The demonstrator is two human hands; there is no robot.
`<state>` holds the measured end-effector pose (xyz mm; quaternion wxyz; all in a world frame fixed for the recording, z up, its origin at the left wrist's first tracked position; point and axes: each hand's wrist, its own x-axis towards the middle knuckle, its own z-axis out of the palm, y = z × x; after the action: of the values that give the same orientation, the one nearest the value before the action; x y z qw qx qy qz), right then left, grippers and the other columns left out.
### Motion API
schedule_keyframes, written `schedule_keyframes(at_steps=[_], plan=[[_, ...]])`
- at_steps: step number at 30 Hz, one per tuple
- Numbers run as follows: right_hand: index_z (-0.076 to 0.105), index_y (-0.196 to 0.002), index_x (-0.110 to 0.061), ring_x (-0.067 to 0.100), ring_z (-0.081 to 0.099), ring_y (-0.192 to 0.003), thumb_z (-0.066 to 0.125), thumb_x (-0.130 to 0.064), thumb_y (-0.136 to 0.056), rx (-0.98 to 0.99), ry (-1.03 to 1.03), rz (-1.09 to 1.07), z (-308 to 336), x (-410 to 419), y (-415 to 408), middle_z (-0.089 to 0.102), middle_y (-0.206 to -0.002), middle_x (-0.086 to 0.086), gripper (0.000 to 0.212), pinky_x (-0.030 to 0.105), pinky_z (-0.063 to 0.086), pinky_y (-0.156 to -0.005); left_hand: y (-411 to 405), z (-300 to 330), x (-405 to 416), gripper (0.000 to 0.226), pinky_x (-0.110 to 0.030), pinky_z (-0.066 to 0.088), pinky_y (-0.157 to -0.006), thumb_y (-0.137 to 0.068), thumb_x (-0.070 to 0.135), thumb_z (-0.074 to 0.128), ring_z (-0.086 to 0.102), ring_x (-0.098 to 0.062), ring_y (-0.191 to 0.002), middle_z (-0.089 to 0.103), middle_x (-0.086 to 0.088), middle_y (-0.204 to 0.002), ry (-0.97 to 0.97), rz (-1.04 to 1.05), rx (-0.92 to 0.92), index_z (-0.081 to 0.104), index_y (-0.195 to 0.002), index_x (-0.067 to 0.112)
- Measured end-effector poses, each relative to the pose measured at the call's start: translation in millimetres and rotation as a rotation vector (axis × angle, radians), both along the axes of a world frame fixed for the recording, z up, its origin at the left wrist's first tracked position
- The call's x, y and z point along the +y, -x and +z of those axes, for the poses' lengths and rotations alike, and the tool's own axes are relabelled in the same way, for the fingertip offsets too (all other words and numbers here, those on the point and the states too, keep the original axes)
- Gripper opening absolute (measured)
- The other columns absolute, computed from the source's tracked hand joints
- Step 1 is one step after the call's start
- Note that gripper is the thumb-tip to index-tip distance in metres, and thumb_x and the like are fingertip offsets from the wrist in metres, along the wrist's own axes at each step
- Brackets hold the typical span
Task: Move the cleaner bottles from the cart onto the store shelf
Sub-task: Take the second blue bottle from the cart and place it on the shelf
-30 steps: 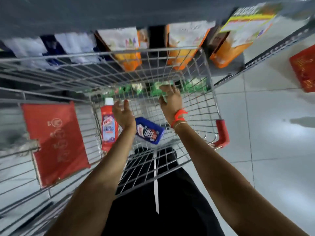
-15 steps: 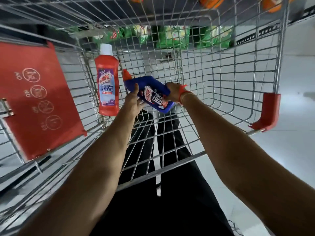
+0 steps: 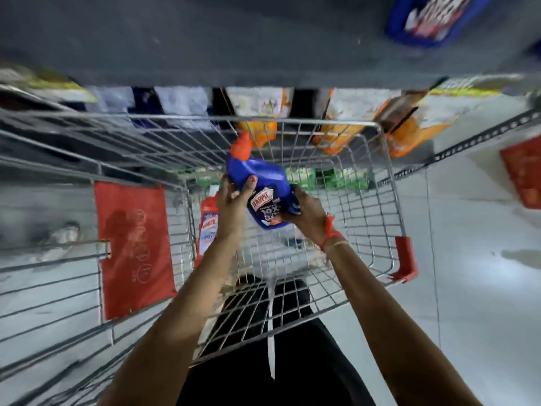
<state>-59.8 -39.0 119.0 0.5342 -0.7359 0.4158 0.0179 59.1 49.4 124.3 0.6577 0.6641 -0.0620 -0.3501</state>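
A blue cleaner bottle (image 3: pixel 260 186) with an orange-red cap is lifted above the wire cart (image 3: pixel 377 183), tilted with the cap up and left. My left hand (image 3: pixel 232 200) grips its upper side and my right hand (image 3: pixel 307 213), with a red thread at the wrist, holds its lower end. A red cleaner bottle (image 3: pixel 208 227) with a white cap stands in the cart's left corner, partly hidden by my left forearm. The grey store shelf (image 3: pixel 234 39) runs across the top, with another blue bottle (image 3: pixel 433 16) on it at the right.
Packets in orange, white and green fill the lower shelves behind the cart. A red flap (image 3: pixel 131 247) hangs on the cart's left, a red corner bumper (image 3: pixel 405 259) on its right. A red basket (image 3: pixel 524 174) sits on the white tiled floor.
Both hands took hold of the blue bottle on the cart floor and lifted it up and forward. The view has swung up toward the shelf. The red bottle stayed in place.
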Motion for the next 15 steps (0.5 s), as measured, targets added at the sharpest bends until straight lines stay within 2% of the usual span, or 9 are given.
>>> schedule_keyframes(at_steps=[1, 4, 5, 6, 8, 9, 12, 13, 15], plan=[[0.047, -0.123, -0.001, 0.030, 0.062, -0.097, 0.074, -0.015, -0.071, -0.045, 0.065, -0.035, 14.8, -1.7, -7.2, 0.066, -0.111, 0.022, 0.060, 0.024, 0.042, -0.069, -6.4, 21.2, -7.0, 0.033, -0.008, 0.048, -0.066, -0.081, 0.005, 0.059, 0.062, 0.010, -0.072, 0.072, 0.020, -0.074, 0.058, 0.002, -0.046, 0.052, -0.113, 0.003], [0.047, -0.125, -0.004, 0.036, 0.064, -0.097, 0.075, -0.018, -0.072, -0.204, 0.196, -0.122, 61.6, -10.4, -29.3, 0.068, -0.108, 0.022, 0.062, 0.041, 0.051, -0.078, -24.5, 83.7, -26.9, 0.024, -0.011, 0.048, -0.070, -0.069, 0.025, 0.066, 0.060, 0.004, -0.074, 0.071, 0.020, -0.074, 0.218, -0.018, -0.195, 0.057, -0.091, 0.020], [0.046, -0.125, -0.004, 0.036, 0.065, -0.096, 0.075, -0.018, -0.071, -0.265, 0.225, -0.149, 78.1, -15.4, -36.1, 0.068, -0.107, 0.022, 0.062, 0.042, 0.053, -0.079, -28.8, 106.2, -32.9, 0.021, -0.010, 0.047, -0.068, -0.068, 0.027, 0.065, 0.058, 0.005, -0.071, 0.069, 0.021, -0.072, 0.261, -0.018, -0.243, 0.057, -0.087, 0.023], [0.046, -0.125, -0.004, 0.033, 0.065, -0.094, 0.075, -0.016, -0.072, -0.310, 0.255, -0.171, 92.0, -20.9, -42.8, 0.068, -0.106, 0.021, 0.062, 0.036, 0.054, -0.078, -32.4, 125.2, -38.3, 0.018, -0.009, 0.045, -0.066, -0.067, 0.028, 0.064, 0.055, 0.007, -0.068, 0.067, 0.022, -0.068, 0.296, -0.018, -0.285, 0.056, -0.083, 0.023], [0.047, -0.123, -0.003, 0.027, 0.064, -0.090, 0.076, -0.013, -0.071, -0.374, 0.342, -0.215, 121.7, -34.8, -55.7, 0.068, -0.104, 0.021, 0.060, 0.019, 0.047, -0.066, -39.2, 162.1, -48.9, 0.016, -0.007, 0.041, -0.059, -0.068, 0.028, 0.064, 0.048, 0.008, -0.060, 0.061, 0.023, -0.059, 0.338, -0.022, -0.379, 0.052, -0.076, 0.020], [0.048, -0.123, -0.003, 0.028, 0.064, -0.091, 0.076, -0.014, -0.071, -0.405, 0.381, -0.231, 134.6, -42.1, -61.0, 0.069, -0.104, 0.021, 0.060, 0.020, 0.045, -0.065, -42.8, 178.0, -54.5, 0.017, -0.006, 0.040, -0.058, -0.070, 0.024, 0.064, 0.048, 0.009, -0.058, 0.059, 0.023, -0.057, 0.356, -0.030, -0.424, 0.051, -0.076, 0.016], [0.045, -0.126, -0.005, 0.035, 0.064, -0.101, 0.074, -0.013, -0.072, -0.500, 0.420, -0.269, 159.5, -64.5, -76.7, 0.068, -0.109, 0.021, 0.062, 0.042, 0.053, -0.085, -54.5, 206.8, -75.0, 0.020, -0.003, 0.038, -0.055, -0.077, 0.001, 0.062, 0.050, 0.012, -0.055, 0.059, 0.022, -0.053, 0.367, -0.045, -0.545, 0.053, -0.092, -0.007], [0.045, -0.126, -0.005, 0.034, 0.064, -0.102, 0.073, -0.008, -0.073, -0.504, 0.445, -0.283, 165.9, -73.0, -81.8, 0.068, -0.110, 0.021, 0.061, 0.040, 0.051, -0.087, -58.5, 214.3, -82.1, 0.023, -0.002, 0.038, -0.054, -0.077, -0.002, 0.061, 0.050, 0.013, -0.053, 0.058, 0.019, -0.056, 0.354, -0.045, -0.576, 0.052, -0.095, -0.013], [0.045, -0.127, -0.003, 0.032, 0.063, -0.102, 0.072, -0.006, -0.073, -0.479, 0.481, -0.293, 171.3, -87.9, -89.1, 0.067, -0.110, 0.021, 0.060, 0.027, 0.045, -0.080, -63.8, 221.1, -94.8, 0.029, -0.002, 0.040, -0.055, -0.078, -0.002, 0.061, 0.054, 0.014, -0.056, 0.064, -0.009, -0.078, 0.335, -0.072, -0.591, 0.051, -0.101, -0.016]])
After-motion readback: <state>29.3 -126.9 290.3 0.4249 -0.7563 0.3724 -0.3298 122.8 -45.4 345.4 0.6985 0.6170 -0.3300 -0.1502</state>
